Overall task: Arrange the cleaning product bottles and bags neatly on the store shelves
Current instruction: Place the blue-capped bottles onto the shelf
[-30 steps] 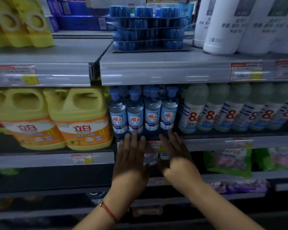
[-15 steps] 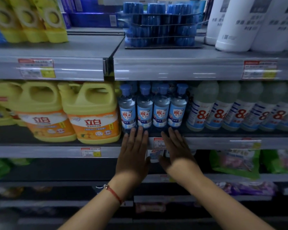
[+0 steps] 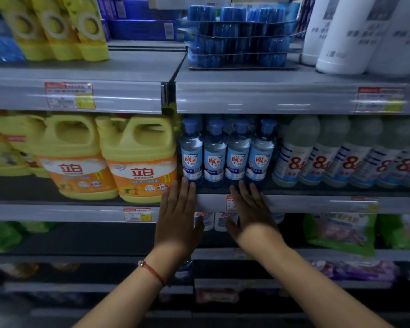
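Several blue-capped clear bottles with light blue labels (image 3: 226, 152) stand in a tight row at the front of the middle shelf (image 3: 317, 203). My left hand (image 3: 178, 216) is flat with straight fingers, its fingertips at the foot of the leftmost bottle. My right hand (image 3: 251, 214) is also flat, fingers straight, fingertips near the base of the rightmost bottles. Neither hand holds anything. Whether the fingertips touch the bottles is unclear.
Large yellow jugs with orange labels (image 3: 140, 159) stand left of the blue bottles, pale "84" bottles (image 3: 322, 157) to the right. Above are stacked blue packs (image 3: 239, 36), white bottles (image 3: 346, 34) and yellow pouches (image 3: 55, 27). Green bags (image 3: 341, 230) lie on the lower shelf.
The view has shifted left, so the shelves sit further right in the frame. Both hands stay flat in front of the blue bottles' bases, spread slightly wider apart.
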The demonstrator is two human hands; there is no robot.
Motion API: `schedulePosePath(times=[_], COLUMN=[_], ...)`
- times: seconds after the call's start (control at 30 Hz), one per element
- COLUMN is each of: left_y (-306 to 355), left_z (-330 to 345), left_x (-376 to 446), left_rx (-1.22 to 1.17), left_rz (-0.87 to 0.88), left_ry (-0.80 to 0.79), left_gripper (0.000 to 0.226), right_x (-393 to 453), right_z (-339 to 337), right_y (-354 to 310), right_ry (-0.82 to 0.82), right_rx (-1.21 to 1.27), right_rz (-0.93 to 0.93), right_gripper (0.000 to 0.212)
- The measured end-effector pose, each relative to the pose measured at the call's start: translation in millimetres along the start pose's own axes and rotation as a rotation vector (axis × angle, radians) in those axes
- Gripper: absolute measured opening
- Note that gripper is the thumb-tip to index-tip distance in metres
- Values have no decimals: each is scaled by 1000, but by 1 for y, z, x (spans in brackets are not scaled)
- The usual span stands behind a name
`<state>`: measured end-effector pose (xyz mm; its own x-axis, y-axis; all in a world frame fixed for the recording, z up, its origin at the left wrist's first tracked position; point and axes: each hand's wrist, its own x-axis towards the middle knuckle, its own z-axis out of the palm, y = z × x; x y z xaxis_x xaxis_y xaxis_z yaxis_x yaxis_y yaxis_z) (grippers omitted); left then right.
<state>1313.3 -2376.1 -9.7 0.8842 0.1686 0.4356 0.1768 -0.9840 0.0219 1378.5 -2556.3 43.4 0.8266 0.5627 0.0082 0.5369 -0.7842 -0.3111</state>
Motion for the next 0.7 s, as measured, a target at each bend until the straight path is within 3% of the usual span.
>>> schedulePosePath(times=[0.23, 0.4, 0.7], left_y=[0, 11, 11], left_z=[-3, -10, -9], left_x=[-1, 12, 21], left_rx=[-31, -71, 38], left_rz=[24, 314, 288], left_ry=[32, 87, -1], left_gripper=[81, 64, 68], right_x=[-4, -10, -9], right_z=[0, -2, -18], right_y=[4, 16, 15], right_ry=[32, 43, -79], right_rx=[59, 20, -63], right_rz=[6, -9, 17], right_gripper=[79, 76, 77])
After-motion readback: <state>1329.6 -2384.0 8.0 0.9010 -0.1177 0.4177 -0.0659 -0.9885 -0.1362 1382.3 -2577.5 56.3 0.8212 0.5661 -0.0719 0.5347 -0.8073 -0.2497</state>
